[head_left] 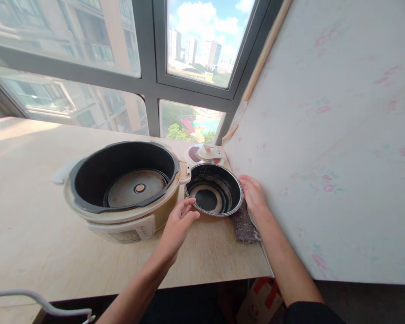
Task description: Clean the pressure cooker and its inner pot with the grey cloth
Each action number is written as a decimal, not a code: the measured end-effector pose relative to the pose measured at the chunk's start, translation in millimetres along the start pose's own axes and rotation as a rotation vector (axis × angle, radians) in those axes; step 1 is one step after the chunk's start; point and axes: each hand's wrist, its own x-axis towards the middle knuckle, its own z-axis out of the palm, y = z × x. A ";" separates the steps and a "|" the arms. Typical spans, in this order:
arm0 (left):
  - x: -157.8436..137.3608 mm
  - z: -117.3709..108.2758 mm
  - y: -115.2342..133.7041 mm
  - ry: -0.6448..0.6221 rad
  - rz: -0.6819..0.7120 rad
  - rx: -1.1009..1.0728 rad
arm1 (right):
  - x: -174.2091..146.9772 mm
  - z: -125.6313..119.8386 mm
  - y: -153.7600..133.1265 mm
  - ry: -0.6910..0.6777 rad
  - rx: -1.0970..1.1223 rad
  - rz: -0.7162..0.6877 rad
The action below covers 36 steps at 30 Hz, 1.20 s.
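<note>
Now, down below the near edge of the tabletop, a brown paper bag with red patches pokes out beside a dark sleeve, and a curved white tube loops over the near edge toward the left. Up on the surface, the left hand sits half open, fingers softly curled and thumb standing apart, its fingertips right at the near-left rim of a dark inner pot; whether they touch, I cannot tell. Across from it, the right hand rests its loosely bent fingers along the pot's right side, and how firmly they press is hidden. Just beneath that wrist, a dark woven cloth lies along the right edge. The pot itself stands upright near that same right edge, pale rings marking its inside. Immediately left, nearer the middle, we have a big cooker body, open-topped, with a metal plate in its floor. Tucked behind the pot by the far-right corner, a lid with a white handle; then a flowered wall, grey window frames, and towers under cloud.
</note>
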 end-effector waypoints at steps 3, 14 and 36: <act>-5.8 -12.7 -9.5 -0.011 -0.029 0.028 | -17.9 -22.2 7.2 0.046 -0.117 -0.032; -29.7 -17.3 -56.8 -0.121 -0.207 0.108 | -116.7 -72.5 63.1 -0.073 -1.020 -0.202; -91.2 28.5 -67.5 -0.434 -0.184 -0.080 | -270.2 -22.7 -6.4 -0.139 0.139 0.214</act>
